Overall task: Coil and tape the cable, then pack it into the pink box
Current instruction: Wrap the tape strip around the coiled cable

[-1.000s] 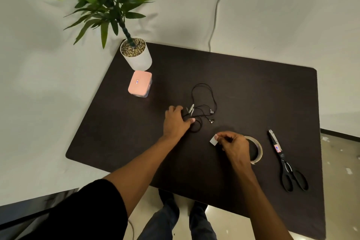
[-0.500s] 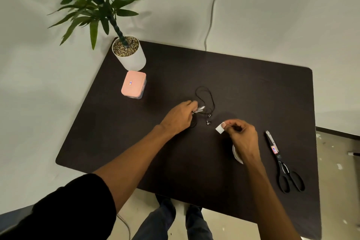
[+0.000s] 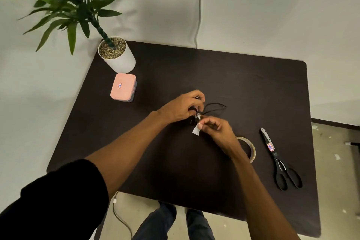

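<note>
A thin black cable [image 3: 215, 107] lies bunched at the middle of the dark table [image 3: 224, 76]. My left hand [image 3: 182, 106] grips the gathered part of it, with loops sticking out to the right. My right hand [image 3: 216, 129] pinches a small white piece of tape [image 3: 196, 130] just below the bundle, right beside my left hand. The pink box [image 3: 123, 87] stands closed at the table's left side, well apart from both hands.
A potted plant in a white pot [image 3: 116, 57] stands behind the pink box. A roll of tape [image 3: 248, 148] lies partly under my right wrist. Black scissors [image 3: 278, 159] lie at the right. The table's near edge is close to my legs.
My left hand has gathered the cable and lifted the bundle. My right hand has carried the tape piece from near the roll up to the bundle.
</note>
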